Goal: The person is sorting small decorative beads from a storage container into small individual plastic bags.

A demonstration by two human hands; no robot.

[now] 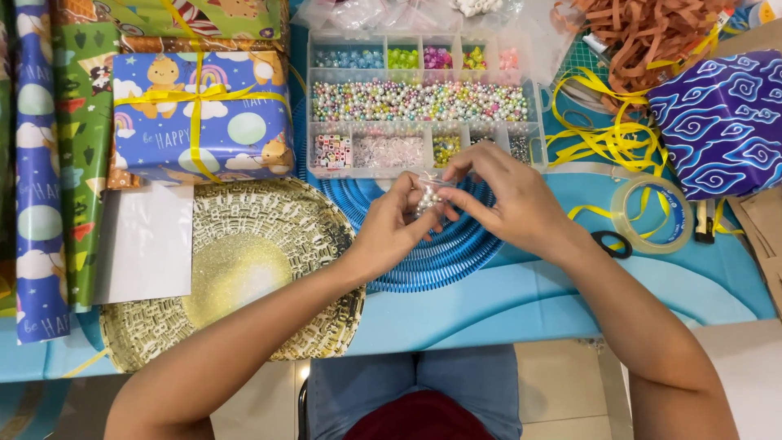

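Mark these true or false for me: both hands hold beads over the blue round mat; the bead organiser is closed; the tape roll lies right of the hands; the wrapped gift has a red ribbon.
1. Left hand and right hand hold pearl beads over the blue mat: true.
2. The bead organiser is closed: false, its compartments lie open.
3. The tape roll lies right of the hands: true.
4. The wrapped gift has a red ribbon: false, the ribbon is yellow.

Your fingers [456, 191] are covering most of the pearly beads [427, 199]; at nine o'clock the wrapping-paper rolls [37, 163] are running off the edge.
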